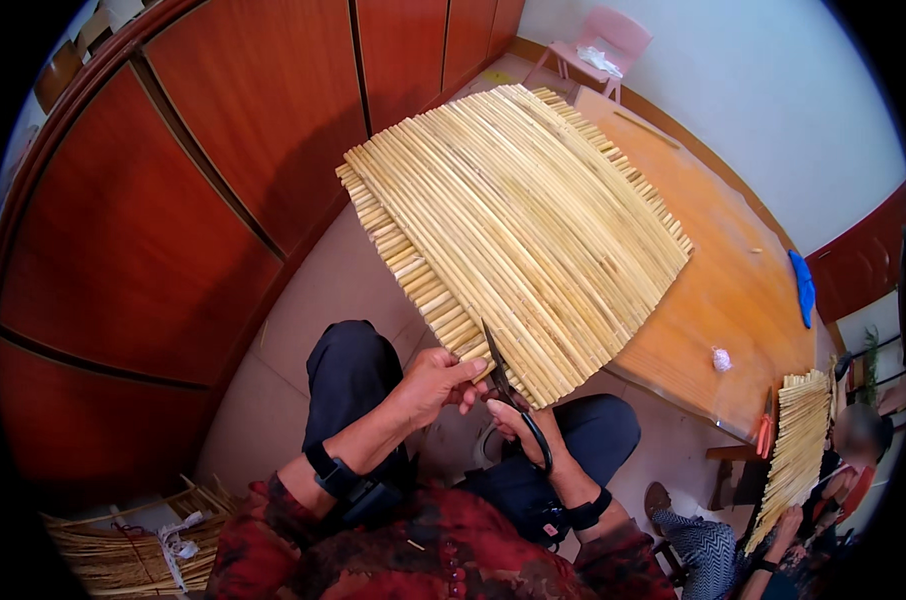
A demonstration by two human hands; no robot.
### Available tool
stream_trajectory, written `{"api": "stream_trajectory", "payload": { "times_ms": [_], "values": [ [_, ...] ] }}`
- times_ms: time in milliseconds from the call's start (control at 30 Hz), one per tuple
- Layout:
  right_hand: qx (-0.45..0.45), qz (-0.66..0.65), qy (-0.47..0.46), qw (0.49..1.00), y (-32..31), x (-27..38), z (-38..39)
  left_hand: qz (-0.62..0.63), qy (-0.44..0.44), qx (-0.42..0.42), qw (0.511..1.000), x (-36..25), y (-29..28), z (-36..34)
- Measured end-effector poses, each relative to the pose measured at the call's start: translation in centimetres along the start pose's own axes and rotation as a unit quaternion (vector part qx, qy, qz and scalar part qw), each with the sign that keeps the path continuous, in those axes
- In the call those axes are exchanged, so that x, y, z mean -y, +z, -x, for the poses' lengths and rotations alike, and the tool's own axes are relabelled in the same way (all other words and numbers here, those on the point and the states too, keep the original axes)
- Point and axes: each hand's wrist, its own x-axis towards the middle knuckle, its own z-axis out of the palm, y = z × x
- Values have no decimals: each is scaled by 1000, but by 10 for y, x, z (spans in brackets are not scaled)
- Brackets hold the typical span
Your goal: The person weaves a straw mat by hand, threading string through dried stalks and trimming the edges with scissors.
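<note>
A mat of straw-coloured reed stalks [513, 230] lies in front of me, its left part jutting past the wooden table's edge. A second layer of stalks [413, 268] sticks out beneath its left and right sides. My left hand [438, 385] is closed at the mat's near left corner, thumb on the stalk ends and fingers curled below. In my right hand [523, 425] are black-handled scissors [497, 362], blades pointing up at the mat's near edge beside my left thumb. Whether the blades have a stalk or string between them is too small to tell.
On the wooden table [713, 310] lie a blue cloth [802, 288], a ball of white string [721, 360] and orange-handled scissors [765, 425]. At right, another person holds a smaller reed mat [791, 450]. Loose stalks [143, 545] lie lower left. A pink chair [613, 45] stands beyond.
</note>
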Motion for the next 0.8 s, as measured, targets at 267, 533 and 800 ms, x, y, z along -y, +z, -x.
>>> {"api": "stream_trajectory", "payload": {
  "times_ms": [267, 533, 800],
  "values": [
    [-10, -20, -4, 1000, 4, 5, 4, 17, -1, -36, 999, 7, 4, 5],
    [47, 99, -20, 994, -2, -4, -1, 23, 23, -25, 999, 9, 8, 1],
    [42, 64, -41, 996, 14, 10, -4, -2, -40, 1, 999, -10, 7, 4]
  ]
}}
